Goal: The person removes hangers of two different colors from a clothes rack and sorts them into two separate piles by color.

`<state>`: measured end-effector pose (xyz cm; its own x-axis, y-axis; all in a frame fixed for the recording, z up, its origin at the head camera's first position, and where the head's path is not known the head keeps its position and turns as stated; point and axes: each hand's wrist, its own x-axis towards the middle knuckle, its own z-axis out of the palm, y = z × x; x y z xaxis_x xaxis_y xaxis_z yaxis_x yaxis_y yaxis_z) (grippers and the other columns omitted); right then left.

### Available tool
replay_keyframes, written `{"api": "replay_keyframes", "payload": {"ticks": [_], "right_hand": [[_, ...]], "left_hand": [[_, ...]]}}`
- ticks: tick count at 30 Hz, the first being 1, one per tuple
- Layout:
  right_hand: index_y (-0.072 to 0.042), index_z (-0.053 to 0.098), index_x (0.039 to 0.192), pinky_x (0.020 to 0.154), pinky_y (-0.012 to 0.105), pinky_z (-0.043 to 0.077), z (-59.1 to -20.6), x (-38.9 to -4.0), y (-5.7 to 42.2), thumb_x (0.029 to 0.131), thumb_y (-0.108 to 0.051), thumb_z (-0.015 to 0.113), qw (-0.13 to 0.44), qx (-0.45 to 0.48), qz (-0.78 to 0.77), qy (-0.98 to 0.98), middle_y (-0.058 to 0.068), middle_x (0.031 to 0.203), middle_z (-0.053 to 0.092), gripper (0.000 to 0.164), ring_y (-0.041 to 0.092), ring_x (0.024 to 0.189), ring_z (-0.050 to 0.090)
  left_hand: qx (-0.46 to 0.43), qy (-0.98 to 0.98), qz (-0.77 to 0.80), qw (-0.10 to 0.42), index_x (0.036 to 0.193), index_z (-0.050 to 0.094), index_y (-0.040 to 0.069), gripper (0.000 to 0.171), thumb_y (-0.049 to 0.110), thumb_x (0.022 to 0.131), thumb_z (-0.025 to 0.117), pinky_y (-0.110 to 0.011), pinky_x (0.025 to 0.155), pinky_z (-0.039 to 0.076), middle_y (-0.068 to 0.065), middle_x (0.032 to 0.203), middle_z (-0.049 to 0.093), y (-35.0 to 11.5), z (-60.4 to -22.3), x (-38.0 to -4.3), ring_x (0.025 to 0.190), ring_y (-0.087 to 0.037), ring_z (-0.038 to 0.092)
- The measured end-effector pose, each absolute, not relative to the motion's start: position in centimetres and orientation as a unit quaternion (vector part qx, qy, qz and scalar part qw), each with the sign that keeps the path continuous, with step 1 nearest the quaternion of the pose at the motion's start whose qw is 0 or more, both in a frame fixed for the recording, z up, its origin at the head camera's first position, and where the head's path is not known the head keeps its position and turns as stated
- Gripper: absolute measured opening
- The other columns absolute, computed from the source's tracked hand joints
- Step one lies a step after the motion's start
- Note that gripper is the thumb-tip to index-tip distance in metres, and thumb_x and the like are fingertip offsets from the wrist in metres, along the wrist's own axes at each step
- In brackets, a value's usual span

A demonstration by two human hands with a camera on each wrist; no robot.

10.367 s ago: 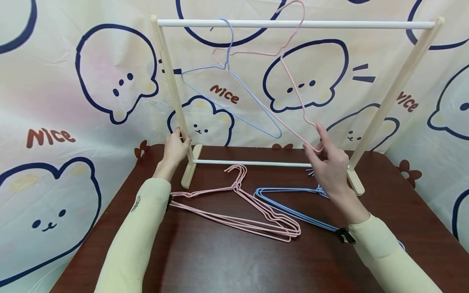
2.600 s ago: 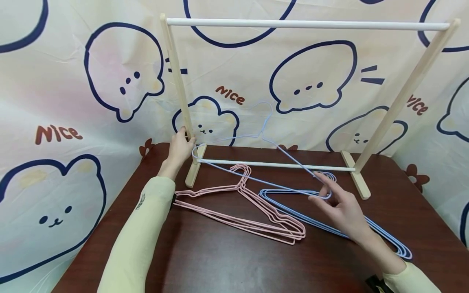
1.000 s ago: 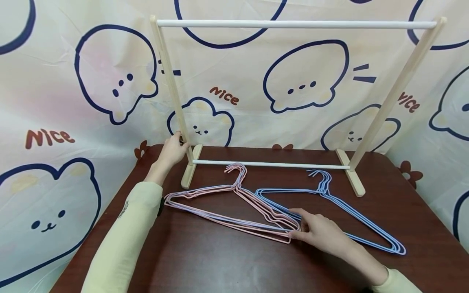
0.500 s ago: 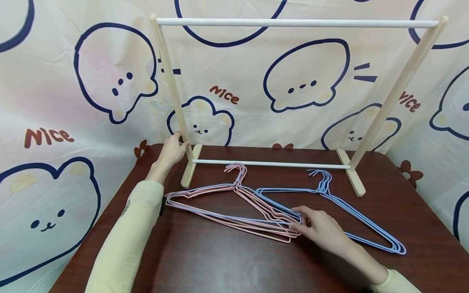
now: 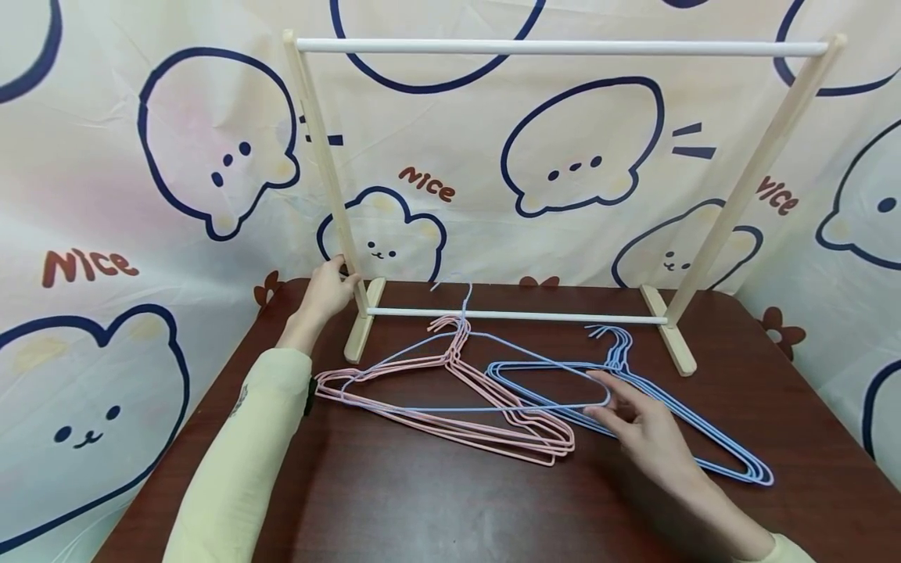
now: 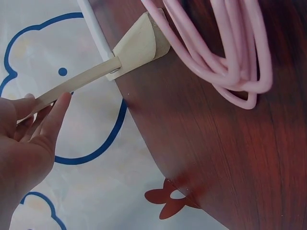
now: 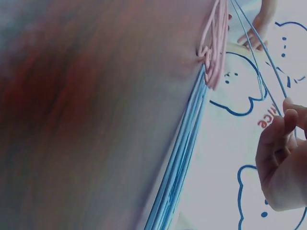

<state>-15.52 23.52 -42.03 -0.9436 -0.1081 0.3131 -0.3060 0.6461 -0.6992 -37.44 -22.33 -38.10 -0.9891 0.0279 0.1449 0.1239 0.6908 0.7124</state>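
Note:
My left hand (image 5: 325,295) grips the left wooden post (image 5: 322,148) of a small clothes rack, low down; the left wrist view shows thumb and fingers on either side of that post (image 6: 79,81). My right hand (image 5: 651,434) pinches the right corner of one blue hanger (image 5: 450,409). This hanger is raised over a pile of pink hangers (image 5: 450,430), its hook upward near the lower white rod. In the right wrist view, the right hand (image 7: 285,158) is at the right edge, with the blue wire running up from the fingertips. Several blue hangers (image 5: 704,422) lie stacked right of the pink ones.
The rack's white top rod (image 5: 549,48) spans the back with no hanger on it. Its right post (image 5: 753,184) stands on a wooden foot (image 5: 669,332). A brown table (image 5: 422,508) lies beneath, and a printed cloth (image 5: 232,344) hangs behind.
Earlier, a blue hanger hung on the top rod and my right hand held a pink one. A second ago the blue hanger lay on the pink pile; my right hand has since lifted it.

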Motion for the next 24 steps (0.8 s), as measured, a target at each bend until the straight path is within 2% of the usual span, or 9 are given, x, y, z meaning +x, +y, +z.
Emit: {"api": "replay_keyframes", "payload": {"ticks": [8,15,21,24], "right_hand": [[-0.025,0.056,0.141,0.039,0.028,0.042,-40.7,-14.2,27.3,0.094,-0.03,0.07,0.132,0.021,0.405,-0.905,-0.003,0.074,0.054,0.05,0.015,0.044,0.051],[-0.017,0.057,0.14,0.04,0.028,0.045,-40.5,-12.5,32.2,0.093,-0.02,0.071,0.156,-0.022,0.422,-0.893,-0.003,0.062,0.055,0.049,0.014,0.047,0.053],[-0.029,0.05,0.146,0.04,0.03,0.046,-41.3,-10.5,36.3,0.096,-0.027,0.067,0.143,-0.092,0.412,-0.895,-0.001,0.063,0.055,0.052,0.019,0.049,0.054],[-0.033,0.047,0.146,0.039,0.033,0.044,-42.1,-9.8,38.1,0.099,-0.026,0.063,0.126,-0.102,0.433,-0.887,0.0,0.061,0.053,0.051,0.022,0.046,0.052]], "left_hand": [[-0.041,-0.917,-0.393,0.058,0.145,0.043,-0.002,0.044,0.016,0.105,0.047,-0.047,0.084,0.059,-0.03,0.129,0.058,-22.2,-38.3,-37.5,0.103,-0.04,0.068],[-0.043,-0.915,-0.397,0.061,0.146,0.041,-0.002,0.045,0.016,0.105,0.047,-0.048,0.085,0.059,-0.031,0.13,0.058,-22.1,-38.4,-37.6,0.106,-0.04,0.068],[-0.041,-0.912,-0.403,0.058,0.147,0.041,-0.001,0.046,0.015,0.105,0.048,-0.05,0.088,0.059,-0.03,0.134,0.056,-22.1,-38.3,-37.5,0.108,-0.041,0.067],[-0.042,-0.912,-0.404,0.06,0.146,0.041,-0.002,0.045,0.015,0.105,0.048,-0.05,0.088,0.059,-0.031,0.134,0.055,-22.2,-38.3,-37.4,0.108,-0.042,0.067]]}}
